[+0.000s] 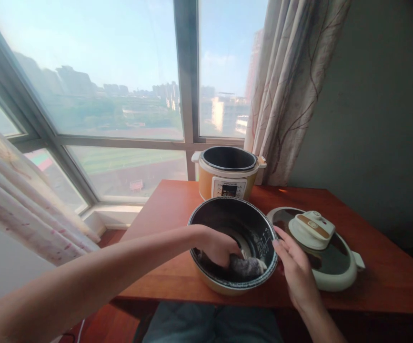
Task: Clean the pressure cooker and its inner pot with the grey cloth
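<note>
A dark inner pot [233, 214] with a gold outside stands near the front edge of the table. Inside it, my left hand [220, 245] is closed on a grey cloth [247, 267], which lies against the pot's inner wall on the near right side. Part of the cloth and the left fingertips are hidden. My right hand [294, 259] grips the pot's right rim, thumb and fingers pinching it. Measuring marks show on the pot's inner wall, close to the right hand.
Behind the pot stands a gold-and-white electric cooker body [227, 183] without its lid. The lid [338, 282], with a glass panel and white handle, lies at the right. All rest on a reddish wooden table [156, 224] beside windows and curtains [292, 85].
</note>
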Demonstrator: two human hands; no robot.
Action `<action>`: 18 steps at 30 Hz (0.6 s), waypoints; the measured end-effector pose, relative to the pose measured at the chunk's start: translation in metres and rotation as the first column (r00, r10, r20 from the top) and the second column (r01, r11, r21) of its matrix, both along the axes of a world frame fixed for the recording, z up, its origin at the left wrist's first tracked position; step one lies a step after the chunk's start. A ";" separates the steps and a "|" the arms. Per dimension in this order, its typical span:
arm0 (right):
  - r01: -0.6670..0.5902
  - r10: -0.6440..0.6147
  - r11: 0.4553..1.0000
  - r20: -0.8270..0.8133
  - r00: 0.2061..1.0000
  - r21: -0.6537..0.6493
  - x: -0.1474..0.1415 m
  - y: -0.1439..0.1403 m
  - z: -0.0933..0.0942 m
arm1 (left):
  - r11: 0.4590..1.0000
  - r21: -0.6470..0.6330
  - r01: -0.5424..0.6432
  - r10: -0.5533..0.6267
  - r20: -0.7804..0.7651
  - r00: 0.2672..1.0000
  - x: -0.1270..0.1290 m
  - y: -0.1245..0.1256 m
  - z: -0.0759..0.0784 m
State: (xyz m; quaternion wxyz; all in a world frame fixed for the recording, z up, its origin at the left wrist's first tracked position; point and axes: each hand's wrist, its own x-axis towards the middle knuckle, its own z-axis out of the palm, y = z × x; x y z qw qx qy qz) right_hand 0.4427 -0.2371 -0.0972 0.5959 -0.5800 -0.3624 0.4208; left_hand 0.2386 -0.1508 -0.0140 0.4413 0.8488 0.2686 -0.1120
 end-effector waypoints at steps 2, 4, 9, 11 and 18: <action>0.060 -0.060 0.997 0.001 0.998 0.041 -0.004 -0.001 -0.006 | 0.999 -0.044 0.014 -0.017 -0.049 0.999 0.013 -0.008 -0.002; 0.095 -0.095 0.994 0.000 0.996 0.049 -0.006 0.002 -0.009 | 0.993 -0.065 -0.102 0.097 -0.083 0.992 0.026 -0.016 -0.007; 0.056 -0.058 0.998 0.050 0.997 0.038 -0.004 0.005 -0.004 | 0.753 -0.206 -0.625 0.643 0.027 0.766 0.046 -0.021 -0.016; 0.040 -0.045 0.998 0.098 0.994 0.050 -0.002 0.005 -0.002 | 0.613 -0.342 -0.712 0.776 0.091 0.624 0.048 -0.020 -0.019; -0.018 0.017 0.997 0.020 1.000 0.077 0.002 0.026 -0.006 | 0.723 -0.183 -0.667 0.691 0.197 0.695 0.048 -0.017 -0.029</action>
